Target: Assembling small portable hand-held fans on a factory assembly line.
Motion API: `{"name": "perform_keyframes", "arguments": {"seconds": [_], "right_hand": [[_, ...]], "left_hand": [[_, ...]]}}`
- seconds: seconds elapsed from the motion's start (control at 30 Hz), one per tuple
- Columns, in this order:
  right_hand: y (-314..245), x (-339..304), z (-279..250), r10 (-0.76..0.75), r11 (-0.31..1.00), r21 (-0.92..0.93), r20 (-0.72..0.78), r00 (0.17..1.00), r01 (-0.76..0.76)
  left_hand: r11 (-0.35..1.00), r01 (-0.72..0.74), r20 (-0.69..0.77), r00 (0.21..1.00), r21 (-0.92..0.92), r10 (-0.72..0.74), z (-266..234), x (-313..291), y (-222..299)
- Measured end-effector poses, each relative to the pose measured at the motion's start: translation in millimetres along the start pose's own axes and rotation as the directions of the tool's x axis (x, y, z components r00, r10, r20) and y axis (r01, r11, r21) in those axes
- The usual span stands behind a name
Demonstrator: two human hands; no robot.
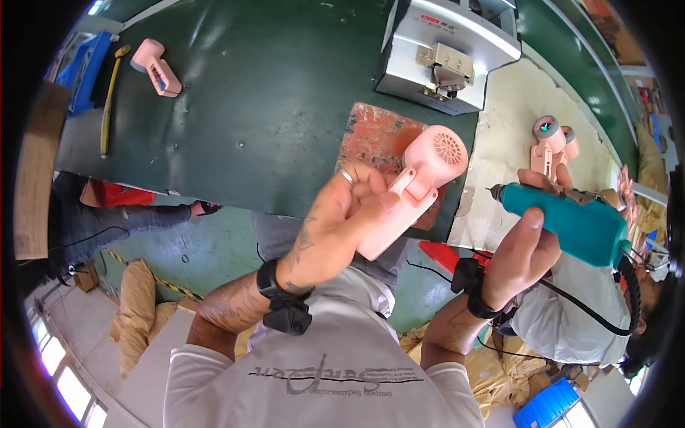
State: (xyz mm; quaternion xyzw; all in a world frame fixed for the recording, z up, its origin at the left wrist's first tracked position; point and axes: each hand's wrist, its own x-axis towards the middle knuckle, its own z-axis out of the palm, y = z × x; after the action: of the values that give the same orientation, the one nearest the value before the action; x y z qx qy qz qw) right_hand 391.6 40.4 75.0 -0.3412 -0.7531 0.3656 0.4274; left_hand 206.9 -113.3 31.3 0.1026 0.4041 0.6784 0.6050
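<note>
One fan: over red board, handle pinched by left hand, leaving the grille uncovered
Driver: wrapped in right hand, so its tip faces the fan

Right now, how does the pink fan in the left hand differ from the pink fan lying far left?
The held fan is in the left hand; the other fan lies on the green table. The held fan's visible handle side looks plain; the other fan's handle shows a recess. Both are pink.
</note>
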Motion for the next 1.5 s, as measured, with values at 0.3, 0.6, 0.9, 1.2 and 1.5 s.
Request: {"name": "perform_keyframes", "arguments": {"seconds": [0.3, 0.6, 0.9, 1.2, 1.5], "right_hand": [[-12, -58, 26, -0.069, 0.993, -0.106, -0.17, 0.983, 0.051], [-34, -100, 40, 0.178, 0.975, -0.167, 0.183, 0.967, -0.148], [-62, -88, 40, 0.231, 0.899, -0.427, 0.275, 0.933, -0.096], [-46, -102, 50, -0.079, 0.89, -0.434, 0.16, 0.984, 0.141], [-37, -102, 38, -0.244, 0.896, -0.375, 0.031, 0.969, 0.238]], "left_hand": [[0.957, -0.021, 0.019, 0.999, -0.289, 0.028, 23, -35, -43], [0.878, 0.126, 0.046, 0.992, -0.461, -0.118, 36, -40, -37], [0.707, 0.285, 0.204, 0.958, -0.647, -0.199, 34, -35, -35], [0.659, 0.262, 0.143, 0.963, -0.705, -0.23, 41, -36, -37], [0.672, 0.273, 0.113, 0.956, -0.689, -0.272, 41, -32, -53]]}}
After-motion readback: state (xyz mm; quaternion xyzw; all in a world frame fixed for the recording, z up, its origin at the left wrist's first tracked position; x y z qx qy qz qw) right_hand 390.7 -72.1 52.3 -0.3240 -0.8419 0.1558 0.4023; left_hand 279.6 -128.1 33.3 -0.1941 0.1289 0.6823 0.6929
